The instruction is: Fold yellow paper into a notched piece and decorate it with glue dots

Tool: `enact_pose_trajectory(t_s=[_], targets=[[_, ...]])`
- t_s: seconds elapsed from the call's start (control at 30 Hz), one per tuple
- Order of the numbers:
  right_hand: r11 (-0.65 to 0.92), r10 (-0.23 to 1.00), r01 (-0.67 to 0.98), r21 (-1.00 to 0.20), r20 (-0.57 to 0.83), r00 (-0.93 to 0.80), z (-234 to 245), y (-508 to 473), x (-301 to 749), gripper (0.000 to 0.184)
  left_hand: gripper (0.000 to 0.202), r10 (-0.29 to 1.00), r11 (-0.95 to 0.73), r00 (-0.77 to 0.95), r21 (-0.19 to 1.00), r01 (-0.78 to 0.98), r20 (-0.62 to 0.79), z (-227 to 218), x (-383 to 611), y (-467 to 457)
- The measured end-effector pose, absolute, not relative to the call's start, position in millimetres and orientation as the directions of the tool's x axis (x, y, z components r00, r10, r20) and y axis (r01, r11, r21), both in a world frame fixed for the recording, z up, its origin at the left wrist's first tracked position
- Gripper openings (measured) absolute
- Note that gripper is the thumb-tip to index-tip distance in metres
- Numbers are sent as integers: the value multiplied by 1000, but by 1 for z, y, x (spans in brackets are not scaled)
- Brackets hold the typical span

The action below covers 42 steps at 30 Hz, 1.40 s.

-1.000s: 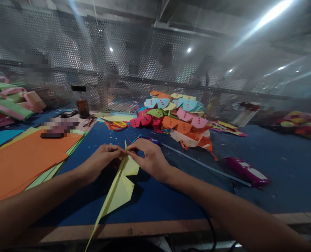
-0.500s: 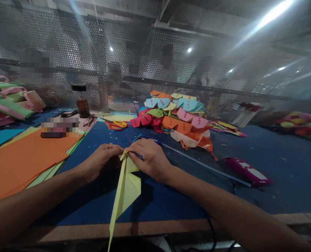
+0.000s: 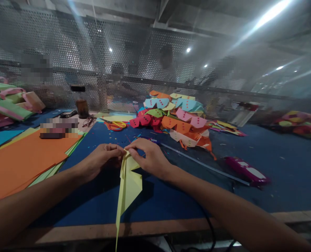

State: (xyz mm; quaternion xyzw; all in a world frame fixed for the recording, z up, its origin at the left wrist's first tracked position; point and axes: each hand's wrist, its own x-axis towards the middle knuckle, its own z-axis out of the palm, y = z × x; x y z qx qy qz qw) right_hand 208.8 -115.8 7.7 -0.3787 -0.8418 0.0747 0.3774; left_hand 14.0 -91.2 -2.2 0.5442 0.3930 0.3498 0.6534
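Observation:
A folded piece of pale yellow paper point(image 3: 130, 189) hangs from my fingers, its long thin end dropping past the table's front edge. My left hand point(image 3: 100, 161) pinches the paper's top from the left. From the right, my right hand point(image 3: 150, 157) grips the same top end, thumb and fingertips pressed together. The two hands' fingertips almost meet there and partly cover the paper's upper fold. A notch shows on the paper's right side.
Folded colourful paper pieces point(image 3: 181, 117) are heaped beyond my hands. Orange sheets point(image 3: 26, 161) lie at left, near scissors point(image 3: 114, 125) and a jar point(image 3: 82, 103). A steel ruler point(image 3: 205, 163) and a purple case point(image 3: 246, 171) lie right. A perforated screen point(image 3: 139, 63) stands behind.
The yellow paper's hanging lower end has swung slightly right, and its upper flap now looks longer and lies lower. Both hands keep their pinch at nearly the same spot.

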Motion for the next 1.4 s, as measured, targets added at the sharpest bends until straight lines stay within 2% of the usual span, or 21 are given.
enact_pose_trajectory(t_s=[0.17,0.37,0.67,0.83,1.17,1.4], targets=[[520,853,543,-660,432,-291,14,-116,206,14,28,866,122,489,992,-14,-99,0,13,-93],[393,916,470,-791,290,-277,9,-109,207,16,27,849,114,517,993,22,-109,2,12,-93],[344,936,412,-844,270,-228,9,-105,208,18,25,820,139,558,990,19,-126,-5,9,-90],[284,945,371,-884,194,-262,10,-107,207,25,29,812,130,569,991,35,-127,-4,10,-93],[244,946,344,-907,144,-291,8,-105,208,27,34,804,140,574,988,67,-153,-3,11,-93],[274,944,355,-894,179,-278,9,-107,207,27,33,796,131,587,989,71,-147,-3,11,-93]])
